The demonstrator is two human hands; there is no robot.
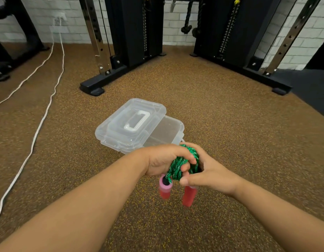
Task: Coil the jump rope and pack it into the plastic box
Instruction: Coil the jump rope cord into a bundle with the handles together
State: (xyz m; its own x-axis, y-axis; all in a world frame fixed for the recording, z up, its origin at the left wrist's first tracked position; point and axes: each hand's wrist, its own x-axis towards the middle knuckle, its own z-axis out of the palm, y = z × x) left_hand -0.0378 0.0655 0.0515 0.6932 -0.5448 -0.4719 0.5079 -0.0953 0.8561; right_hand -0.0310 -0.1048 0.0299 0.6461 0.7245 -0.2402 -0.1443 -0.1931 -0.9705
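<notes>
Head camera view looks down at two bare arms over a brown speckled floor (pixel 212 124). Both hands hold a green jump rope (pixel 183 164) that is wound into a tight bundle. The left hand (pixel 163 160) has its fingers curled around the bundle from one side. The right hand (pixel 210 171) wraps it from the other side, with its thumb pressed on the front. Two red handles (pixel 189 196) hang down under the bundle, and one has a pink end. The bundle is up in the air, just in front of the clear plastic box (pixel 168 131), on the side nearest the person. The box sits on the floor with its lid (pixel 132 122) lying crooked over one half, so the other half is open. Beyond the box stands a black gym machine (pixel 135 33). A white cord (pixel 39 124) runs along the floor well to the left of the box.
</notes>
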